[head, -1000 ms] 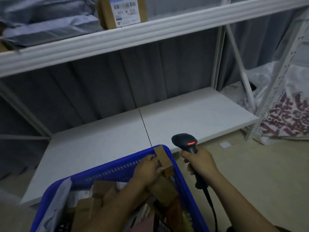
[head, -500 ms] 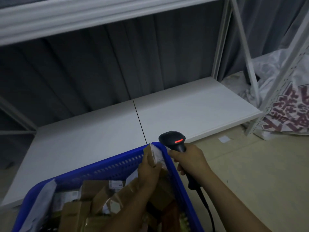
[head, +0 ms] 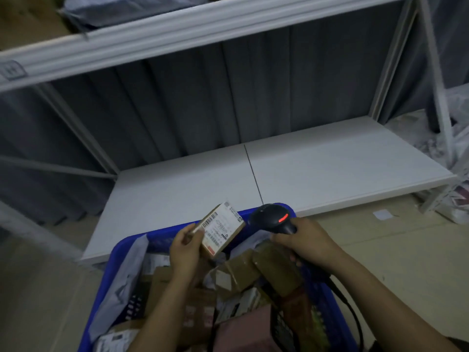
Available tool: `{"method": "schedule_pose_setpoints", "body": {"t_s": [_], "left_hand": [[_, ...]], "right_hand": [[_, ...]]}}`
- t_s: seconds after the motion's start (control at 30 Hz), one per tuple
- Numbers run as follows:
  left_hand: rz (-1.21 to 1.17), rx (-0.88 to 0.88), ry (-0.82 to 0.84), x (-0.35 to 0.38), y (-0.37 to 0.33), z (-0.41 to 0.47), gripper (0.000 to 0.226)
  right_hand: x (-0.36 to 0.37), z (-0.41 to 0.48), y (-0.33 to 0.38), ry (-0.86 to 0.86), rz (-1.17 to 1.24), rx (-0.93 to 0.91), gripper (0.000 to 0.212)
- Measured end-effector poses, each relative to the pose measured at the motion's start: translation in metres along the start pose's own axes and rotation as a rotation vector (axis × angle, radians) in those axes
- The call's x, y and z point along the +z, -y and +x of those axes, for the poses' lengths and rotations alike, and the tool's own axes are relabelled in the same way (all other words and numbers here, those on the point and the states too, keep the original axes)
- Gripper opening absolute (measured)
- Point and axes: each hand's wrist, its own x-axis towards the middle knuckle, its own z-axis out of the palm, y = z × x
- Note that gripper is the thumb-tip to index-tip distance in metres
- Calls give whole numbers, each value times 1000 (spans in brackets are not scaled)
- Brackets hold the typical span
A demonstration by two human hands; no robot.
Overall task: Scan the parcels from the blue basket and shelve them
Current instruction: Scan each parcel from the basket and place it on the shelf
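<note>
a crumpled grey plastic mailer (head: 121, 285) leans inside the left wall of the blue perforated plastic basket (head: 119, 255), lower centre, heaped with taped brown cardboard boxes (head: 241, 273). above its far rim the left hand (head: 184, 247) pinches a small flat cardboard parcel with a white barcode label (head: 223, 228). just right, a glossy black handheld scanner (head: 272, 217), red light lit, is clenched in the right hand (head: 304, 241). behind lies a smooth white shelf board (head: 330, 163).

The white shipping label (head: 220, 227) on the small box (head: 238, 225) shows barcodes but its print is too blurred to read, as is the tag (head: 11, 71) on the upper shelf beam (head: 203, 29)
</note>
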Motion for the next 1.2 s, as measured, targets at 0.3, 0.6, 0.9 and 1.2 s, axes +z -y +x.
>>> {"method": "schedule_pose_setpoints", "body": {"t_s": [0.3, 0.6, 0.9, 1.2], "left_hand": [[115, 124, 7, -48, -6, -24, 20], [176, 150, 64, -45, -6, -26, 20], [112, 130, 107, -39, -24, -32, 20], [102, 321, 75, -57, -83, -50, 24]], "right_hand": [[28, -25, 18, 205, 92, -65, 23], [27, -27, 23, 237, 84, -89, 15], [19, -32, 32, 171, 95, -112, 20], [14, -50, 51, -63, 312, -90, 26]]}}
